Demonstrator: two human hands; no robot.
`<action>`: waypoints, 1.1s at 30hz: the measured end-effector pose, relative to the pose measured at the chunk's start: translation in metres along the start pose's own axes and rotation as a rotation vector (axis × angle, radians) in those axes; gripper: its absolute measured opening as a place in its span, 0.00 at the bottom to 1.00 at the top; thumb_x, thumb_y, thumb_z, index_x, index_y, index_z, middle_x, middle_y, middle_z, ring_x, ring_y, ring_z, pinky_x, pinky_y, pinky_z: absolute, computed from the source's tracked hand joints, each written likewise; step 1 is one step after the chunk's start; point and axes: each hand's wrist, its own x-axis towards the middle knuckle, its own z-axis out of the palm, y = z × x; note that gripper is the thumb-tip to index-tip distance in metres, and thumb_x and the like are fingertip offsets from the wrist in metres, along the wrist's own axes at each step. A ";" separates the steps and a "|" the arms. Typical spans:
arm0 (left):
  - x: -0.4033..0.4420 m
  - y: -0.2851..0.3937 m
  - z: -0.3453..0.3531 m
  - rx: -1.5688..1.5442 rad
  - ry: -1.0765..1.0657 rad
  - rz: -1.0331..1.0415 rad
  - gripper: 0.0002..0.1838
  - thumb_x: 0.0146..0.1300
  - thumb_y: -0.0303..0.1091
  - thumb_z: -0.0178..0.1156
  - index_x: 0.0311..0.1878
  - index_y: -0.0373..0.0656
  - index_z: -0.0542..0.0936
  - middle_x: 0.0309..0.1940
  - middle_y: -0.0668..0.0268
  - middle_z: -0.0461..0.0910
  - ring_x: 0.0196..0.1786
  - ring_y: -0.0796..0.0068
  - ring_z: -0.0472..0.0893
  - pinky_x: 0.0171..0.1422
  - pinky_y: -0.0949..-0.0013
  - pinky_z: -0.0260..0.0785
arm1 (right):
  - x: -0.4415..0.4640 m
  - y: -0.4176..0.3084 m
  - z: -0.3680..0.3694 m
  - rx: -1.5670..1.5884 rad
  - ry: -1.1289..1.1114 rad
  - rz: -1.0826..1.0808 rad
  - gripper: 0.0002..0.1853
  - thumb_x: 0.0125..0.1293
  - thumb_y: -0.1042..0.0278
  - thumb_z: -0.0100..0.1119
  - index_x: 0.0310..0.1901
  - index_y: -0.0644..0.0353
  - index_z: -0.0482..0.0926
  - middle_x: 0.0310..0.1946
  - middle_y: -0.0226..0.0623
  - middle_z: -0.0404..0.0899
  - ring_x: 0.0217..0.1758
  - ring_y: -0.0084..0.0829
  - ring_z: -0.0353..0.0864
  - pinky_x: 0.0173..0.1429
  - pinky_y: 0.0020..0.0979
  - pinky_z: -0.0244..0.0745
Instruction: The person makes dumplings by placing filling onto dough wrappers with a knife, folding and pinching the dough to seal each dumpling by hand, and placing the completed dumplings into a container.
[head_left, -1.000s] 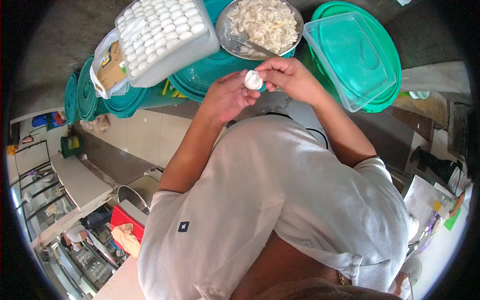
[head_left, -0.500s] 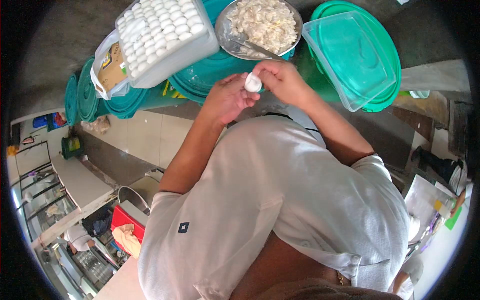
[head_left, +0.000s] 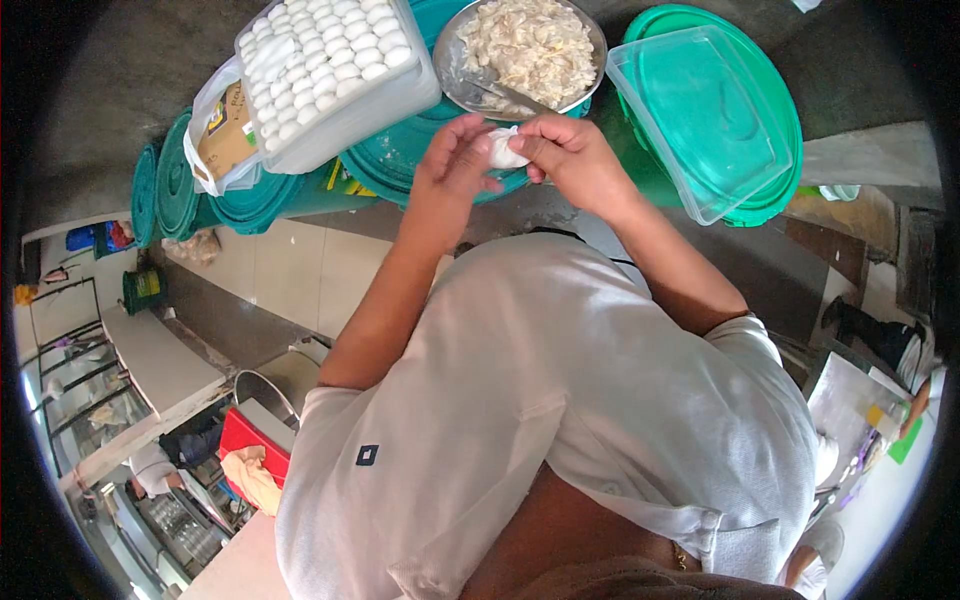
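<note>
A small white dough ball with gathered folds on top sits between my two hands, in front of the steel bowl. My left hand cups it from the left, fingers curled round its side. On the other side, my right hand pinches the dough's gathered edge between thumb and fingers. Just beyond is the steel bowl, heaped with a pale shredded filling; a flat metal blade rests across its near rim. Whatever is inside the dough ball is hidden.
At the left, a clear plastic tub holds rows of white dough balls. Beside it hangs a white plastic bag with a cardboard box. A clear lid lies on a green lidded bucket. Teal lids lie underneath.
Both hands have moved slightly up toward the bowl with the dough ball. The dough has turned, and its gathered top now shows, pinched by my right hand.
</note>
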 end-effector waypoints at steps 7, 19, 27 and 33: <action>0.003 -0.021 -0.013 -0.665 -0.183 -0.493 0.16 0.74 0.38 0.55 0.56 0.37 0.76 0.46 0.58 0.83 0.43 0.64 0.85 0.42 0.64 0.77 | 0.004 0.019 0.001 -0.324 -0.017 -0.337 0.08 0.70 0.70 0.56 0.40 0.66 0.82 0.30 0.28 0.81 0.33 0.20 0.79 0.38 0.25 0.75; 0.002 -0.025 -0.022 -0.685 0.024 -0.524 0.10 0.72 0.36 0.57 0.49 0.40 0.77 0.43 0.58 0.84 0.40 0.65 0.85 0.44 0.60 0.78 | 0.023 0.030 0.019 -0.101 -0.062 -0.107 0.10 0.70 0.67 0.57 0.42 0.66 0.81 0.31 0.34 0.81 0.32 0.28 0.80 0.39 0.30 0.76; 0.004 -0.015 -0.044 -0.791 0.234 -0.394 0.14 0.73 0.37 0.56 0.52 0.36 0.74 0.47 0.59 0.81 0.45 0.64 0.84 0.49 0.59 0.77 | 0.037 0.002 0.051 -0.684 0.055 -0.666 0.15 0.60 0.72 0.64 0.50 0.64 0.80 0.39 0.48 0.79 0.42 0.48 0.81 0.45 0.41 0.78; -0.004 0.004 -0.076 -0.705 0.303 -0.372 0.16 0.73 0.37 0.53 0.56 0.35 0.72 0.48 0.57 0.81 0.47 0.62 0.83 0.50 0.59 0.77 | 0.074 -0.006 0.075 -0.596 -0.068 -0.532 0.18 0.61 0.72 0.64 0.54 0.63 0.80 0.42 0.46 0.81 0.42 0.39 0.83 0.44 0.36 0.79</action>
